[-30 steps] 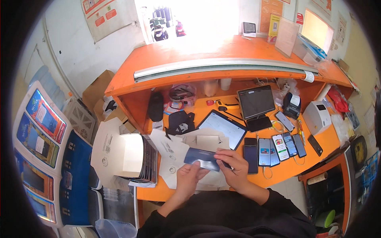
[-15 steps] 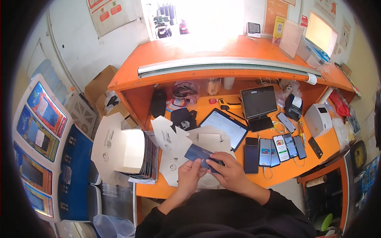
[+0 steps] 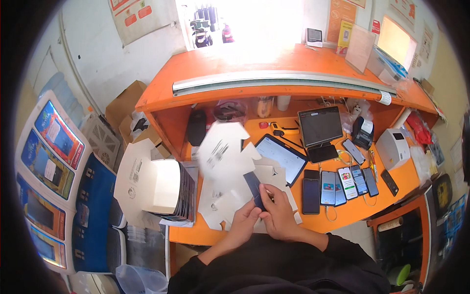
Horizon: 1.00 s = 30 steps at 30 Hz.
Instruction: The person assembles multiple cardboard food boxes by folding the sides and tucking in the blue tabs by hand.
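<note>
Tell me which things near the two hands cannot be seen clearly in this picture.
- Head view: the white carton blank is lifted and smeared by motion blur, so its markings are unreadable.
- The dark blue flap: its lower end is hidden between the left hand and right hand.
- Fingers of both hands overlap; the exact grip is unclear.
- The flat cartons beneath are partly covered.

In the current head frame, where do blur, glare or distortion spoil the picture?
Head view: the white die-cut cardboard flap above both hands is motion-blurred; the doorway behind the orange counter is blown out white; fisheye bends the counter edge and leaves black corners; the row of phones stays sharp.
</note>
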{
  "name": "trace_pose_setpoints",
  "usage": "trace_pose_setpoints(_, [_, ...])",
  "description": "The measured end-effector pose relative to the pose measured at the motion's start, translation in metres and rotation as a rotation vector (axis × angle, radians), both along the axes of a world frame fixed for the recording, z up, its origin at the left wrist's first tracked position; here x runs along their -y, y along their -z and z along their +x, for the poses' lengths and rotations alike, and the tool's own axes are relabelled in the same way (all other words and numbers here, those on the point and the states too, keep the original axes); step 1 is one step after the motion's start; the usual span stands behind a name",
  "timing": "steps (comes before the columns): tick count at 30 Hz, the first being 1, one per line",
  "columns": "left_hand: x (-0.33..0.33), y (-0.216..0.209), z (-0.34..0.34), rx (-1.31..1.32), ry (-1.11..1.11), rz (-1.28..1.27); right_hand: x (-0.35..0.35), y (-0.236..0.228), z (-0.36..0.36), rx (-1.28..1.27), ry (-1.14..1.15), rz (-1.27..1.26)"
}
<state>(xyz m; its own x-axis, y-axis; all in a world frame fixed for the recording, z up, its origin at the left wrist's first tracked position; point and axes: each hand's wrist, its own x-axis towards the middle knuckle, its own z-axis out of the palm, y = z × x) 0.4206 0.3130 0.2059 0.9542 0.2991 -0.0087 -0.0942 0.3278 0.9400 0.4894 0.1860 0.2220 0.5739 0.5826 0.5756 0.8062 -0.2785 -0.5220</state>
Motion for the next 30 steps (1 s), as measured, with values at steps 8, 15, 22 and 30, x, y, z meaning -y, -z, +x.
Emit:
trace_pose_setpoints(8, [-0.039,0.034,-0.021,-0.105,0.104,0.551,0.009,0.041,0.043,-0.402,0.165,0.205])
trace_pose_setpoints(15, [-0.045,0.048,-0.018,-0.277,0.191,0.422,0.017,0.024,0.034,-0.317,-0.013,-0.031])
trace_pose_setpoints(22, [-0.038,0.03,-0.014,-0.235,0.353,0.722,0.018,0.015,0.03,-0.009,-0.338,-0.269])
trace_pose_setpoints(30, [-0.018,0.008,-0.002,-0.136,0.123,0.834,0.001,0.042,0.009,-1.045,-0.122,0.235])
